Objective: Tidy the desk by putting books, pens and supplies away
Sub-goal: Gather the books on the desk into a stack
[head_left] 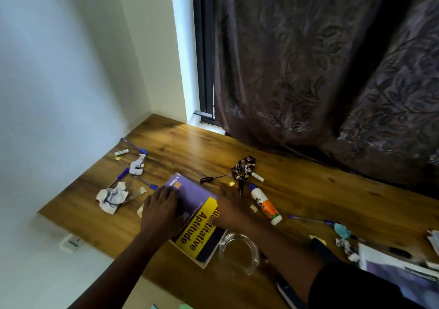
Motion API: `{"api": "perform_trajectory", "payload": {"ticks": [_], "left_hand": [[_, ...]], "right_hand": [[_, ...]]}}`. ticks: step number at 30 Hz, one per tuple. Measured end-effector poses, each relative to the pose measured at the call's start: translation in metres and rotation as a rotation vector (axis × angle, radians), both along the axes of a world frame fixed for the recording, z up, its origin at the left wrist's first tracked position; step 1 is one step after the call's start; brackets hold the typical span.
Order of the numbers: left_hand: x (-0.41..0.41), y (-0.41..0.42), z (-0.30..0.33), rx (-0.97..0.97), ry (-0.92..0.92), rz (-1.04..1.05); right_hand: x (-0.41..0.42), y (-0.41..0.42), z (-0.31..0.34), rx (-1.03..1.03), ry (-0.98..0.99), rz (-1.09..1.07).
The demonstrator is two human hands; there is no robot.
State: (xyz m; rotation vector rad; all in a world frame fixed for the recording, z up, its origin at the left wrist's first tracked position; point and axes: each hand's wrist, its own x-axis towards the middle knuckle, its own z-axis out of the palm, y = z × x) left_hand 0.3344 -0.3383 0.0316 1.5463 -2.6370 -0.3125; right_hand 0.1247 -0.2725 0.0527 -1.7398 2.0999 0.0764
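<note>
A: State the nearest items.
B: A clear glass bowl (pixel 238 253) stands on the bench (pixel 308 190) at the near edge, just right of the book (pixel 197 218). Printed sheets (pixel 392 268) lie at the near right.

A: Book position?
B: It lies flat on the bench, cover up, purple at the far end, yellow and dark at the near end. The title reads "Aptitude".

A: Left hand?
B: The left hand (pixel 161 210) rests palm down on the book's left part. Fingers lie straight, together, not curled round anything.

A: Right hand?
B: The right hand (pixel 234 207) sits at the book's right edge. It is blurred; I cannot tell whether the fingers grip the book or only touch it.

A: Items beside the book?
B: A glue bottle (pixel 266 205) lies on its side just right of the right hand. A blue pen (pixel 308 219) lies further right, near a teal scrap (pixel 342 229). A crumpled paper (pixel 111 197) lies left of the book.

A: Farther back?
B: A dark wrapper (pixel 244 167) and a black pen (pixel 213 178) lie beyond the book. A second paper ball (pixel 137 165), more blue pens (pixel 133 145) and a small white tube (pixel 121 152) lie at the far left. A dark curtain (pixel 320 59) hangs behind the bench, beside a window frame (pixel 203 47).
</note>
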Motion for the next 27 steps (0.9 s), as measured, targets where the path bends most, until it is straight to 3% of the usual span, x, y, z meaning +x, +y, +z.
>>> {"api": "perform_trajectory", "payload": {"ticks": [2,7,13,15,20,23,27], "left_hand": [[-0.007,-0.010,0.005,0.021,-0.009,-0.093],[-0.027,-0.058,0.024,0.048,-0.237,-0.364],[-0.043,-0.107,0.066,0.296,-0.352,-0.578],[-0.043,-0.117,0.082,0.456,-0.269,-0.564],[-0.046,-0.118,0.133,0.571,-0.078,-0.714],[-0.045,-0.110,0.155,0.521,0.080,-0.749],[-0.041,-0.089,0.178,0.538,0.348,-0.619]], "right_hand": [[-0.002,-0.009,0.009,0.069,-0.037,-0.054],[0.002,-0.024,0.019,0.110,-0.110,-0.077],[0.001,-0.032,0.045,0.015,-0.583,-0.238],[0.000,-0.032,0.063,-0.003,-0.726,-0.274],[-0.006,-0.031,0.094,-0.156,-0.853,-0.284],[-0.019,-0.030,0.108,-0.257,-0.929,-0.316],[-0.039,-0.023,0.122,-0.495,-1.038,-0.393]]}}
